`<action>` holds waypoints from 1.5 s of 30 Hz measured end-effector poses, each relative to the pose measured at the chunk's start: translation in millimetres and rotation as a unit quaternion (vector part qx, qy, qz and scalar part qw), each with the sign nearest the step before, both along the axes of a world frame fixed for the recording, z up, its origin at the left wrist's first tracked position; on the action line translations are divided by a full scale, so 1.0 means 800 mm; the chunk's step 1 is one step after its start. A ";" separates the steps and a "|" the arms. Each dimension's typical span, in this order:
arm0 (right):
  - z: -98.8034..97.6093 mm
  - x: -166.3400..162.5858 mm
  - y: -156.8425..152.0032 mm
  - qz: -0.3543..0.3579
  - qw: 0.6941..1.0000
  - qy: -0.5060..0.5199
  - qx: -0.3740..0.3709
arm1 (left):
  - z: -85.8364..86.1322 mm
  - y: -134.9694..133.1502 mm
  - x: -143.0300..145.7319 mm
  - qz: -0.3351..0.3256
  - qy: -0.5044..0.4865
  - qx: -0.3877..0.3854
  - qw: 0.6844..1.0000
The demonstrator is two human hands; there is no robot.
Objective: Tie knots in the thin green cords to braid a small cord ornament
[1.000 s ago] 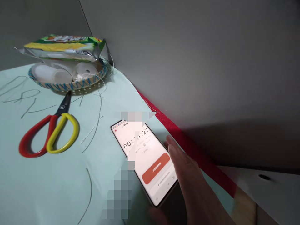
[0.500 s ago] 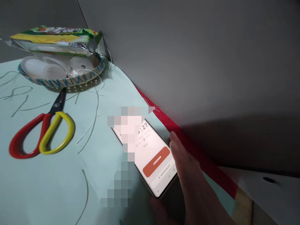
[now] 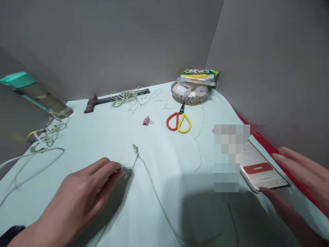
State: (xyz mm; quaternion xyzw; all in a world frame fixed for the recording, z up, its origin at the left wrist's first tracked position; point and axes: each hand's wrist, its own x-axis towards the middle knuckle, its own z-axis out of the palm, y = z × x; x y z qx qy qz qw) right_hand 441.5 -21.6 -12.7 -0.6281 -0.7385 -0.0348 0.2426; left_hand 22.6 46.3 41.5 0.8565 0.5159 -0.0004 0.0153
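Observation:
My left hand (image 3: 82, 187) lies low on the pale green table cover (image 3: 108, 137), fingers stretched toward a knotted green cord (image 3: 140, 159) that loops across the cover; the fingertips are close to the cord and hold nothing that I can see. My right hand (image 3: 300, 181) is spread open at the right edge beside a lit phone (image 3: 259, 169) with a red button on its screen. Its thumb reaches near the phone's lower end and its fingers hover above the red table edge (image 3: 277, 156).
Red-and-yellow scissors (image 3: 179, 120) lie behind, below a woven basket (image 3: 191, 96) holding white spools and a green snack packet (image 3: 199, 74). A pink binder clip (image 3: 146, 120), a tangle of green cord (image 3: 125, 97), a dark bar, and a teal-capped bottle (image 3: 33, 92) stand around. Grey walls enclose the table.
The view has swung left and back, showing the whole table. My left hand has come into view near the cord. My right hand has drawn back a little from the phone.

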 end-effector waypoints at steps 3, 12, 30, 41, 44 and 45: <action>0.034 -0.063 0.024 0.042 0.998 -0.005 0.040 | 0.001 0.007 0.005 -0.037 0.026 0.034 0.998; 0.045 -0.240 0.132 0.223 0.956 -0.044 -0.185 | -0.026 0.037 -0.002 -0.046 -0.070 -0.011 0.996; 0.011 -0.273 0.148 0.195 0.950 0.124 -0.209 | -0.033 0.058 0.009 0.083 -0.240 -0.218 0.942; 0.029 -0.264 0.151 0.162 0.840 0.347 -0.384 | -0.029 0.056 0.017 0.270 -0.510 -0.460 0.675; 0.029 -0.264 0.149 0.162 0.834 0.357 -0.389 | -0.036 0.056 0.020 0.288 -0.526 -0.481 0.639; 0.029 -0.265 0.148 0.163 0.837 0.353 -0.385 | -0.038 0.057 0.021 0.293 -0.523 -0.482 0.639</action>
